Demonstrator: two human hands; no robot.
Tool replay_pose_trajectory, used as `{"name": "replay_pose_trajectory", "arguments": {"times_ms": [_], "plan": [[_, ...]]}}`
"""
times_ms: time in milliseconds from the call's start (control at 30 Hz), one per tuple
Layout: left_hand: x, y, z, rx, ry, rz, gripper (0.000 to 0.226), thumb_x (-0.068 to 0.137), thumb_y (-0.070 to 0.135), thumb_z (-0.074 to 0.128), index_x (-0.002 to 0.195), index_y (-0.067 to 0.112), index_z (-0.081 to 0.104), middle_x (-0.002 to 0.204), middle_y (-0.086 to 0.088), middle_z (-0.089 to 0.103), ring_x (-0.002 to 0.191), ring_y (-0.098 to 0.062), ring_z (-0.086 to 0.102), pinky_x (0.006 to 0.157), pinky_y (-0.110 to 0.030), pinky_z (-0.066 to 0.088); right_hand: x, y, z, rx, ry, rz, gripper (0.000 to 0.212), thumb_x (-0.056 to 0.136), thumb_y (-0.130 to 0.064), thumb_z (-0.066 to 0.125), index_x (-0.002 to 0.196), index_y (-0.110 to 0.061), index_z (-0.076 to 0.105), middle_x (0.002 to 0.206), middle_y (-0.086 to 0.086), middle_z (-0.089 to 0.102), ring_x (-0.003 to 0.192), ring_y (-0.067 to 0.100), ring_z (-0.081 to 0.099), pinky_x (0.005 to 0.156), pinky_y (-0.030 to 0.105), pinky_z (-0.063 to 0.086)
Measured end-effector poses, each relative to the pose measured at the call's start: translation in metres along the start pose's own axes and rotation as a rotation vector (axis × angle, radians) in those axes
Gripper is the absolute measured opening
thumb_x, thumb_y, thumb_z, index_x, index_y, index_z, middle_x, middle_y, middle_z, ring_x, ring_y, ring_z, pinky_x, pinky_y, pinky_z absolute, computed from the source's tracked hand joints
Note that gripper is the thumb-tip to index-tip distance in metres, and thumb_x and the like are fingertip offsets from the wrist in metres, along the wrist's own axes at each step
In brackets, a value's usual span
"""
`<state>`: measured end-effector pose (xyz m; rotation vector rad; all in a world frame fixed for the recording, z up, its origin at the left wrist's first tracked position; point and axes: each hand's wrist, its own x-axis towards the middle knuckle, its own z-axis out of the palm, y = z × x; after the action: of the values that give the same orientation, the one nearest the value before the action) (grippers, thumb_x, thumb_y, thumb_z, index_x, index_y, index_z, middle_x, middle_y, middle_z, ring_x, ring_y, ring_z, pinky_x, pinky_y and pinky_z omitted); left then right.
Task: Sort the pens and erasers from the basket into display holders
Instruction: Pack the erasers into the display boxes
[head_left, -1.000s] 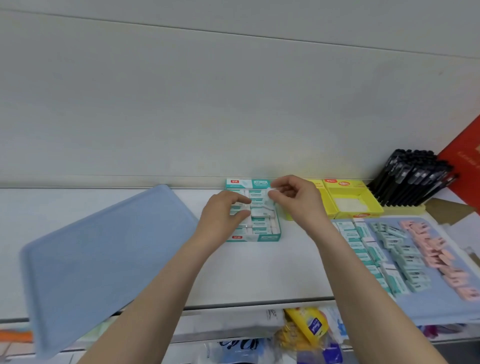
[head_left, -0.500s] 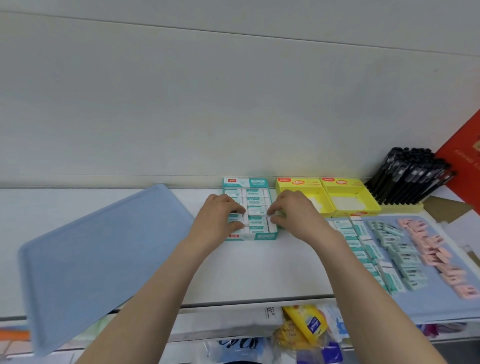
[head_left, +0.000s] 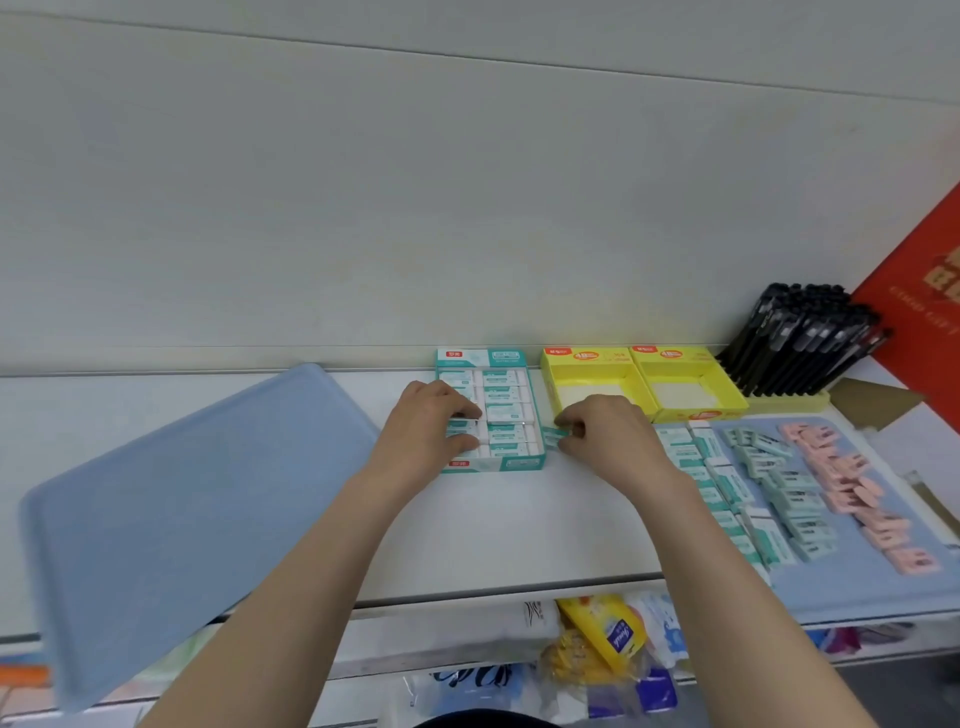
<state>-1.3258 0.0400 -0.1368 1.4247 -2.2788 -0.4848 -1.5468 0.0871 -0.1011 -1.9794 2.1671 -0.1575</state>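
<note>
The white tabletop (head_left: 519, 525) runs along the wall in front of me. On my left a pale blue tray (head_left: 182, 509) lies askew on it, its near corner hanging past the front edge. At the back, against the wall, stands a teal display box (head_left: 511, 462) packed with erasers (head_left: 506, 395). Just beside it on the right are two yellow display boxes, the first (head_left: 587, 356) touching the second (head_left: 675, 356). Next comes a pale yellow holder (head_left: 789, 402) full of black pens (head_left: 800, 343). A second blue tray (head_left: 857, 587) lies at the right, in front of the yellow boxes, and a brown cardboard piece (head_left: 872, 405) lies behind it.
</note>
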Motion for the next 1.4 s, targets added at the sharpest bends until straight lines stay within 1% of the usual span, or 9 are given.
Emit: {"name": "replay_pose_trajectory", "arguments": {"times_ms": [100,200,367,433,600,1033,1133,1267,1400], "plan": [[-0.001,0.0,0.0,0.01,-0.004,0.005,0.031,0.084,0.028,0.072,0.115,0.025,0.067,0.112,0.005,0.059,0.097,-0.014,0.041,0.077,-0.018,0.024,-0.001,-0.004,0.011,-0.063,-0.023,0.008,0.021,0.085,-0.023,0.064,0.104,-0.015,0.072,0.1,0.007,0.067,0.092,0.028,0.062,0.064,0.029,0.039],[-0.001,0.0,-0.001,0.012,-0.003,0.013,0.032,0.084,0.026,0.073,0.115,0.024,0.068,0.113,0.002,0.061,0.102,-0.02,0.046,0.079,-0.019,0.025,-0.002,-0.003,0.011,-0.051,0.002,0.04,0.025,0.086,-0.024,0.067,0.109,-0.014,0.068,0.108,0.009,0.059,0.099,0.029,0.059,0.069,0.029,0.039],[-0.002,0.0,-0.002,0.028,-0.011,0.018,0.033,0.085,0.026,0.071,0.118,0.023,0.067,0.117,0.001,0.061,0.105,-0.02,0.046,0.081,-0.019,0.027,-0.007,-0.003,-0.005,0.0,0.227,0.028,0.028,0.09,-0.026,0.063,0.117,-0.02,0.061,0.108,0.009,0.061,0.103,0.033,0.054,0.07,0.034,0.036],[-0.002,0.0,-0.002,0.031,-0.013,0.02,0.033,0.085,0.026,0.071,0.118,0.023,0.067,0.118,0.001,0.061,0.105,-0.021,0.046,0.081,-0.02,0.027,-0.005,-0.016,-0.009,0.035,0.197,-0.048,0.03,0.089,-0.026,0.065,0.12,-0.023,0.062,0.106,0.008,0.061,0.102,0.031,0.055,0.073,0.034,0.037],[-0.002,0.0,-0.003,0.042,-0.026,0.023,0.033,0.086,0.025,0.07,0.119,0.023,0.066,0.119,0.0,0.06,0.107,-0.022,0.046,0.081,-0.019,0.027,0.005,-0.05,0.0,-0.098,0.024,-0.166,0.034,0.09,-0.026,0.065,0.125,-0.025,0.066,0.118,0.008,0.058,0.111,0.027,0.052,0.086,0.03,0.041],[-0.005,0.0,-0.001,0.032,-0.007,0.022,0.03,0.088,0.026,0.069,0.117,0.02,0.068,0.117,-0.001,0.062,0.106,-0.022,0.048,0.087,-0.021,0.03,0.006,-0.041,0.02,0.058,0.115,-0.225,0.025,0.091,-0.021,0.066,0.114,-0.018,0.071,0.116,0.005,0.064,0.108,0.024,0.052,0.088,0.031,0.041],[-0.006,0.005,-0.002,0.055,-0.014,-0.008,0.031,0.088,0.024,0.067,0.119,0.02,0.067,0.119,0.0,0.061,0.108,-0.022,0.047,0.09,-0.024,0.033,0.002,-0.029,0.015,0.132,0.145,-0.261,0.024,0.093,-0.017,0.062,0.115,-0.015,0.072,0.12,0.006,0.064,0.11,0.026,0.053,0.09,0.033,0.041],[-0.007,0.02,0.0,0.098,0.002,-0.119,0.033,0.088,0.013,0.061,0.12,0.019,0.067,0.124,-0.003,0.062,0.112,-0.028,0.049,0.095,-0.039,0.043,-0.01,0.016,0.003,0.227,0.26,-0.201,0.021,0.091,-0.016,0.063,0.11,-0.016,0.073,0.111,0.005,0.069,0.105,0.027,0.059,0.085,0.033,0.042],[-0.011,0.056,0.012,0.11,0.145,-0.161,0.033,0.088,0.008,0.057,0.117,0.019,0.068,0.124,-0.008,0.063,0.111,-0.033,0.051,0.094,-0.036,0.04,-0.029,0.086,-0.021,0.237,0.326,-0.039,0.022,0.09,-0.017,0.064,0.11,-0.018,0.073,0.105,0.006,0.071,0.097,0.026,0.064,0.081,0.03,0.044]]}}
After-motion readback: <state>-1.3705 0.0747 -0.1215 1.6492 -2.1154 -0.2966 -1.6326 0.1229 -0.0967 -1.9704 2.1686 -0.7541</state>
